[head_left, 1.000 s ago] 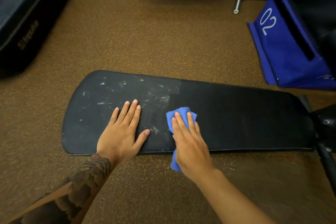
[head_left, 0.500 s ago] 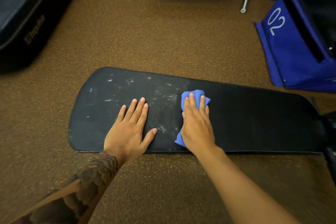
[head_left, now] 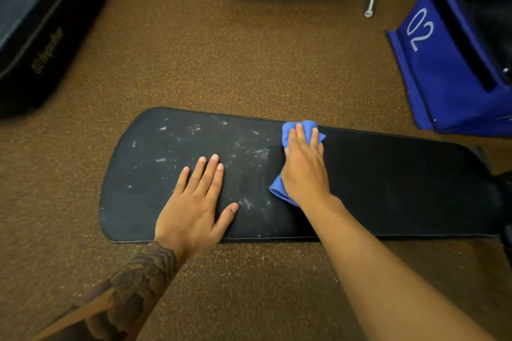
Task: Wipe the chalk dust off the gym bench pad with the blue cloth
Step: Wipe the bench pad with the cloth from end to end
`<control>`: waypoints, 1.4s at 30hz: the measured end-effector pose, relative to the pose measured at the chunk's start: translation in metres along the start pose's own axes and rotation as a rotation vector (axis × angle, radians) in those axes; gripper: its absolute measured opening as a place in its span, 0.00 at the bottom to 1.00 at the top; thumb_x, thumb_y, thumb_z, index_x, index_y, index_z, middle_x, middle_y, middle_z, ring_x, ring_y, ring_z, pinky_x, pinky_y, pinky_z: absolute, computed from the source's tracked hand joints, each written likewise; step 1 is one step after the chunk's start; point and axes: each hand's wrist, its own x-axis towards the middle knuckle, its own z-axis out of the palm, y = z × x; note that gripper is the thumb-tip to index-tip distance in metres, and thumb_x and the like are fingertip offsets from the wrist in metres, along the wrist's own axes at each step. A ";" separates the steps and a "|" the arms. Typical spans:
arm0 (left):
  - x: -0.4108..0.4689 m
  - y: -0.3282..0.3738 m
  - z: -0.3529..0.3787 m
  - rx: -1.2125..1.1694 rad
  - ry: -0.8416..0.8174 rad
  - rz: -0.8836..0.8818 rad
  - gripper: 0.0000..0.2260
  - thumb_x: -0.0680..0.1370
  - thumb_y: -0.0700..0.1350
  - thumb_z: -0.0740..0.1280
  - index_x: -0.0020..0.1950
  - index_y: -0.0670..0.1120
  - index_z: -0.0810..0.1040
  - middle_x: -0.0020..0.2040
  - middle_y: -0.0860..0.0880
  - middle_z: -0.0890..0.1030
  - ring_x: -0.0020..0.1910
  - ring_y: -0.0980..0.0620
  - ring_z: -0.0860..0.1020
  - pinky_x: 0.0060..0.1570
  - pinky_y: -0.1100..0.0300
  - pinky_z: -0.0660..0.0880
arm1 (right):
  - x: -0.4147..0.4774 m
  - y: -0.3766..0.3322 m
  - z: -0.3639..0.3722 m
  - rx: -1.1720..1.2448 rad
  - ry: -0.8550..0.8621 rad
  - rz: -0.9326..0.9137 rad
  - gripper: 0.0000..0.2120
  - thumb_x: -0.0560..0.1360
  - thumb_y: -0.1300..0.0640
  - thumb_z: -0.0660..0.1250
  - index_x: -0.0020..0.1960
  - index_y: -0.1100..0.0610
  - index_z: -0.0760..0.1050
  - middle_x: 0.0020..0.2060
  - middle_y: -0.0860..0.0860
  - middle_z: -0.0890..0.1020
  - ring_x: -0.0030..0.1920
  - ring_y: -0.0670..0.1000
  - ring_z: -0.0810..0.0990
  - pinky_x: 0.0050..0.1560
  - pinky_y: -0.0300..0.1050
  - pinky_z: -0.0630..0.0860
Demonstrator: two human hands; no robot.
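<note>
Pressing flat, right hand (head_left: 304, 171) on cloth (head_left: 280, 191), left hand (head_left: 191, 207) on pad (head_left: 401, 183); blue box (head_left: 448, 86) beyond.

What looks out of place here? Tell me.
White chalk smears cover the left half of the black padded bench pad around the flat left hand; right of the blue cloth under the right hand it looks clean. Nothing damaged.
</note>
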 end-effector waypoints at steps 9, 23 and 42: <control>-0.001 0.000 -0.002 -0.003 -0.003 0.008 0.34 0.82 0.65 0.46 0.80 0.43 0.53 0.81 0.45 0.52 0.80 0.45 0.49 0.76 0.43 0.51 | -0.058 0.023 -0.004 -0.003 -0.056 -0.282 0.28 0.72 0.71 0.63 0.72 0.64 0.62 0.72 0.57 0.64 0.73 0.63 0.57 0.71 0.60 0.58; 0.000 0.002 -0.003 0.017 -0.025 0.000 0.34 0.82 0.65 0.45 0.81 0.43 0.52 0.81 0.46 0.50 0.80 0.47 0.46 0.76 0.44 0.50 | 0.050 -0.010 0.000 -0.100 -0.044 -0.044 0.27 0.77 0.65 0.56 0.74 0.62 0.54 0.75 0.55 0.57 0.76 0.59 0.47 0.74 0.55 0.46; 0.000 0.001 -0.001 0.002 -0.010 -0.003 0.34 0.82 0.65 0.43 0.81 0.44 0.49 0.81 0.46 0.48 0.80 0.47 0.45 0.77 0.43 0.50 | 0.056 0.011 -0.003 -0.075 -0.004 -0.022 0.20 0.75 0.66 0.56 0.67 0.64 0.65 0.69 0.57 0.66 0.72 0.62 0.56 0.71 0.58 0.55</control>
